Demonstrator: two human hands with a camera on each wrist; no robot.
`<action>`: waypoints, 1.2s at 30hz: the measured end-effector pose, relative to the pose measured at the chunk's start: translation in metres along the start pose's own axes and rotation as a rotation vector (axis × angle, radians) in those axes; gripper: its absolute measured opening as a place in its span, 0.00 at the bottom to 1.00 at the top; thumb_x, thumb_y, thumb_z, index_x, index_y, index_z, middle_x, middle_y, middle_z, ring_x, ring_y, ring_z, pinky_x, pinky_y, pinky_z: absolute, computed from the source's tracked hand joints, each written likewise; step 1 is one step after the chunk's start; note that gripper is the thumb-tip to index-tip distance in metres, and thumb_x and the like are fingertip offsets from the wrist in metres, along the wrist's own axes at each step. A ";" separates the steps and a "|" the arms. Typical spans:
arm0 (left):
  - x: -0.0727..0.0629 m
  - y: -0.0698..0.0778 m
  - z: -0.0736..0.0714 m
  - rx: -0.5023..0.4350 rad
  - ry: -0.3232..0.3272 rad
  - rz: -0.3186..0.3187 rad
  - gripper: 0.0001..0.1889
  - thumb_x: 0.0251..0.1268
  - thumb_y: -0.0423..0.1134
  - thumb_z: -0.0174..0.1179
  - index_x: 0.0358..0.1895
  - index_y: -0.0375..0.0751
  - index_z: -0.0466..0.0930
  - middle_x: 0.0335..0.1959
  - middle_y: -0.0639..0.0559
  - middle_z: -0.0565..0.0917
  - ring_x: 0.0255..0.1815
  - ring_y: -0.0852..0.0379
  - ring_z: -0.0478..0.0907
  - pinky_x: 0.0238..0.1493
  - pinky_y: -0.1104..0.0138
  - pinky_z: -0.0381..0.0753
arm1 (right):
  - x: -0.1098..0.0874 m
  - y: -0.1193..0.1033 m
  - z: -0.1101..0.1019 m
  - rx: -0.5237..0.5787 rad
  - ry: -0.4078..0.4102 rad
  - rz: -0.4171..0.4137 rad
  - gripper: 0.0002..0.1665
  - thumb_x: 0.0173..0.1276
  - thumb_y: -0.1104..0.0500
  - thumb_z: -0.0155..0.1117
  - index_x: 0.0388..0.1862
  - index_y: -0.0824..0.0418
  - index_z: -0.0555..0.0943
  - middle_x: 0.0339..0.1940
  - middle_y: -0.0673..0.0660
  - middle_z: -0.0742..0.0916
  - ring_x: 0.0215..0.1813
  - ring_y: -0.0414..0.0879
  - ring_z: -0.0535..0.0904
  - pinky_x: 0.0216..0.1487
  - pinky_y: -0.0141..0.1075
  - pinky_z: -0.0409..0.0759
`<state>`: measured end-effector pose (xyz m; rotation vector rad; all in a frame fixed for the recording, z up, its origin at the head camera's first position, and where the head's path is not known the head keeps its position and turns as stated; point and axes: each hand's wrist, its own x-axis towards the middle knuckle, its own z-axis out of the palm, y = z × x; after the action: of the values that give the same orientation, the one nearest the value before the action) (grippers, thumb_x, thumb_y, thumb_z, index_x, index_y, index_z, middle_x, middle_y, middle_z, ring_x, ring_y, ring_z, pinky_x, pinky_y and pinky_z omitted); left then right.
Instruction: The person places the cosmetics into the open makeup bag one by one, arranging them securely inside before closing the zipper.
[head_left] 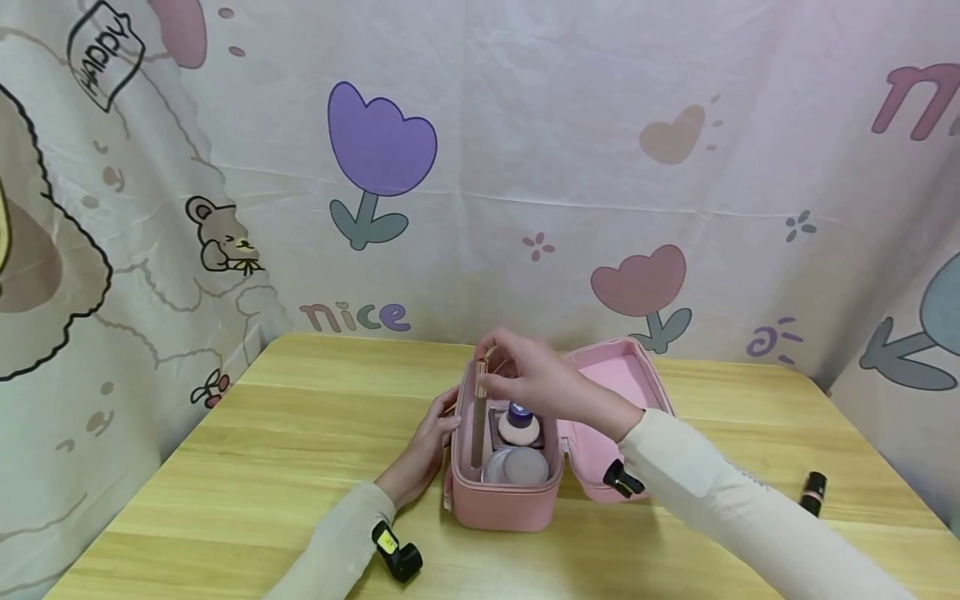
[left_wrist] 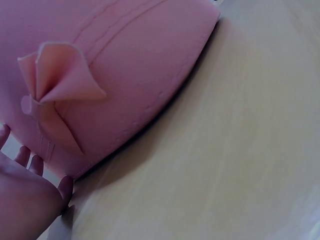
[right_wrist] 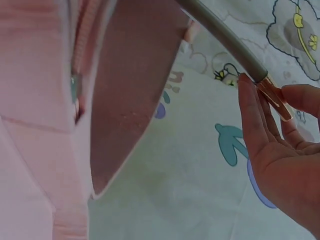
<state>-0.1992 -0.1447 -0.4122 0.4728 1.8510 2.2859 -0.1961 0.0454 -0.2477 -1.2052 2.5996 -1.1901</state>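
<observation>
The pink makeup case (head_left: 504,507) stands unzipped on the table, its lid (head_left: 626,375) folded back to the right. Over its far end, my right hand (head_left: 528,375) pinches the gold end of a slim grey-brown stick (right_wrist: 225,42) between thumb and fingers. In the head view the stick's lower part runs down inside the case along the left wall. My left hand (head_left: 427,446) rests against the case's left side, fingers at the rim. A pink bow (left_wrist: 65,75) decorates that side. Inside are a pale bottle with a dark cap (head_left: 520,414) and round clear-topped containers (head_left: 517,467).
A small black tube with a pink band (head_left: 813,492) lies on the wooden table (head_left: 300,417) at the right. Behind the table hangs a printed cloth (head_left: 480,167). A zipper pull (right_wrist: 76,97) hangs at the case's edge.
</observation>
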 end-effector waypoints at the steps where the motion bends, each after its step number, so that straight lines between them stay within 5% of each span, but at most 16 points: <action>1: 0.000 0.000 0.000 -0.001 0.001 -0.002 0.36 0.66 0.43 0.46 0.76 0.41 0.48 0.75 0.42 0.49 0.74 0.44 0.47 0.71 0.51 0.42 | 0.000 0.000 0.002 -0.009 -0.007 -0.004 0.11 0.66 0.67 0.61 0.47 0.65 0.73 0.37 0.56 0.85 0.39 0.44 0.82 0.39 0.34 0.81; 12: 0.002 0.003 0.001 -0.002 -0.004 -0.026 0.36 0.64 0.44 0.47 0.76 0.43 0.47 0.75 0.43 0.49 0.73 0.44 0.47 0.70 0.51 0.42 | 0.005 -0.005 0.015 -0.066 -0.091 0.031 0.07 0.65 0.64 0.64 0.38 0.60 0.75 0.32 0.49 0.84 0.32 0.36 0.80 0.34 0.29 0.79; 20: 0.001 0.003 -0.001 0.002 -0.004 -0.020 0.36 0.64 0.44 0.47 0.75 0.42 0.48 0.75 0.42 0.50 0.74 0.44 0.46 0.71 0.49 0.41 | 0.009 -0.005 0.020 -0.048 -0.122 0.058 0.04 0.65 0.65 0.63 0.36 0.62 0.76 0.27 0.49 0.84 0.30 0.38 0.81 0.33 0.29 0.79; 27: -0.001 0.000 -0.003 -0.006 0.003 -0.001 0.36 0.63 0.41 0.46 0.75 0.40 0.48 0.74 0.41 0.51 0.74 0.44 0.47 0.71 0.51 0.42 | 0.013 -0.002 0.030 -0.040 -0.220 0.180 0.04 0.63 0.65 0.64 0.33 0.61 0.77 0.24 0.48 0.83 0.27 0.45 0.83 0.26 0.31 0.80; 36: -0.001 -0.001 -0.003 -0.003 -0.017 -0.011 0.35 0.65 0.42 0.45 0.75 0.41 0.47 0.75 0.42 0.50 0.73 0.45 0.48 0.71 0.51 0.42 | 0.015 -0.002 0.032 -0.124 -0.271 0.221 0.03 0.62 0.64 0.65 0.31 0.61 0.79 0.22 0.48 0.83 0.25 0.42 0.81 0.26 0.29 0.78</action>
<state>-0.1996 -0.1473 -0.4135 0.4800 1.8376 2.2700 -0.1951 0.0146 -0.2652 -0.9842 2.5484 -0.7776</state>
